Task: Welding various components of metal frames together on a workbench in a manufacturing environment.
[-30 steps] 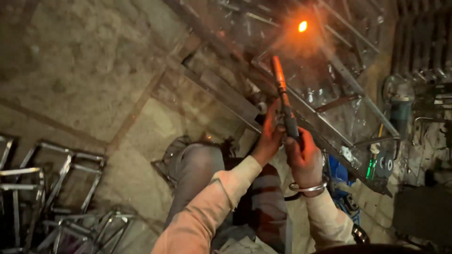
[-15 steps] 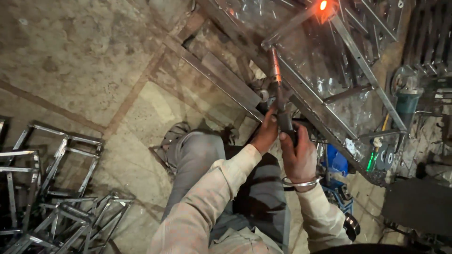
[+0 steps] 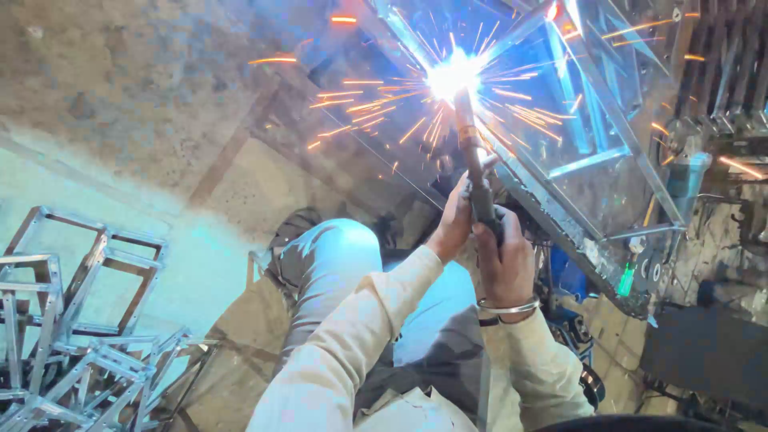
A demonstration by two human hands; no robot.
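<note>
Welding torch point(image 3: 474, 172) sits gripped in both hands, its tip pressed to a joint of the steel bar frame point(image 3: 596, 160) that slants across the upper right of the view, where a white-blue arc point(image 3: 452, 74) throws orange sparks outward in every direction. The right hand point(image 3: 506, 260), a metal bangle point(image 3: 506, 306) at its wrist, is clamped around the handle; the left hand point(image 3: 456, 220) closes on the torch just above it and steadies the neck. To do this well, I judge the two-handed hold should stay firm and the forearms braced toward the raised knee point(image 3: 336, 256) (light trousers, close under the elbows), so the tip keeps a steady angle on the seam. Sparks fly toward the bare hands and sleeves, which looks like the main hazard. An angle grinder point(image 3: 686, 178) stands at the right, near the frame. Finished square frames point(image 3: 80, 320) lie stacked on the concrete floor point(image 3: 120, 104) at lower left, well apart from the arc.
</note>
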